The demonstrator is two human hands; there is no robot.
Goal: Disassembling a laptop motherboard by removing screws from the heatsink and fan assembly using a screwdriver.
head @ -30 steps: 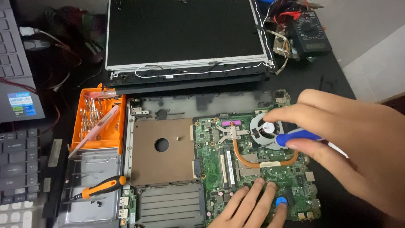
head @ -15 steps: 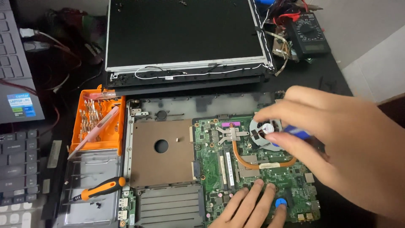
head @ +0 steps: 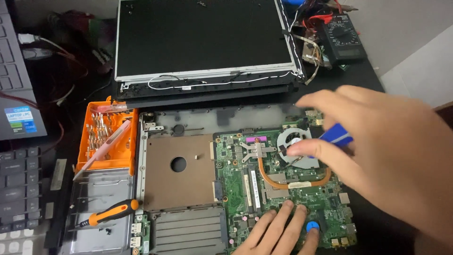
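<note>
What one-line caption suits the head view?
Right hand holds blue-handled tool over cooling fan; left hand rests on green motherboard.

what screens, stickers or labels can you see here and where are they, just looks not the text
Laptop screen panel: top centre, lying flat, large dark rectangle with a thin pale frame.
Sticker: left edge, on the second laptop, small blue rectangle with green and white patches.
Meter display: top right, on a dark meter, small grey strip.
White label: on the green circuit board, narrow upright strip.
</note>
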